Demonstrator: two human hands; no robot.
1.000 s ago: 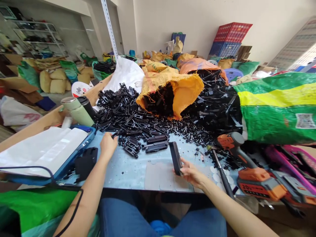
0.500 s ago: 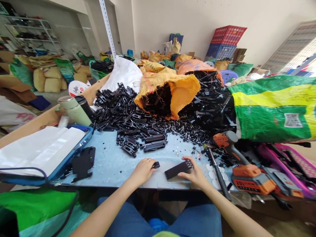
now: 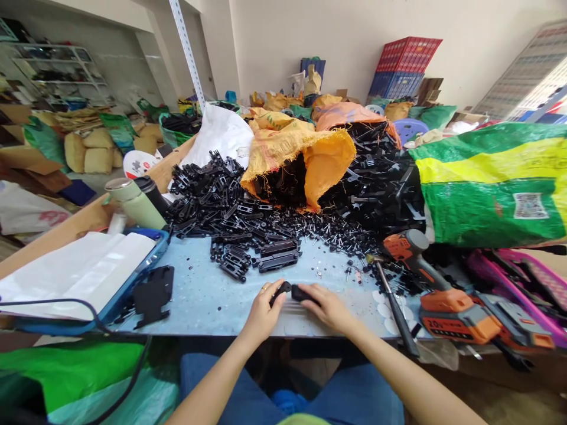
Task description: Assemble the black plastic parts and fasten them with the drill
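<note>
At the front of the blue worktop (image 3: 199, 307), my left hand (image 3: 264, 310) is closed on a small black plastic part (image 3: 282, 289) with a rounded end. Close beside it, my right hand (image 3: 325, 307) grips a wider black plastic piece (image 3: 301, 293), partly covered by the fingers. The two parts face each other almost end to end; whether they touch I cannot tell. Just beyond the hands lie several long black plastic bars (image 3: 278, 255), side by side. A heap of black plastic links (image 3: 217, 195) rises behind them.
To the right lie a hammer (image 3: 396, 310) and an orange-grey cordless drill (image 3: 456, 313), near a pink basket (image 3: 509, 277). Loose screws (image 3: 323, 227) spread before an open orange sack (image 3: 328, 159). On the left are a blue tray (image 3: 153, 248), a black plate (image 3: 153, 295) and a green bottle (image 3: 133, 200).
My right hand has moved left with its black piece and turned it, bringing it next to the part in my left hand. My left hand has shifted slightly right and tilted its part.
</note>
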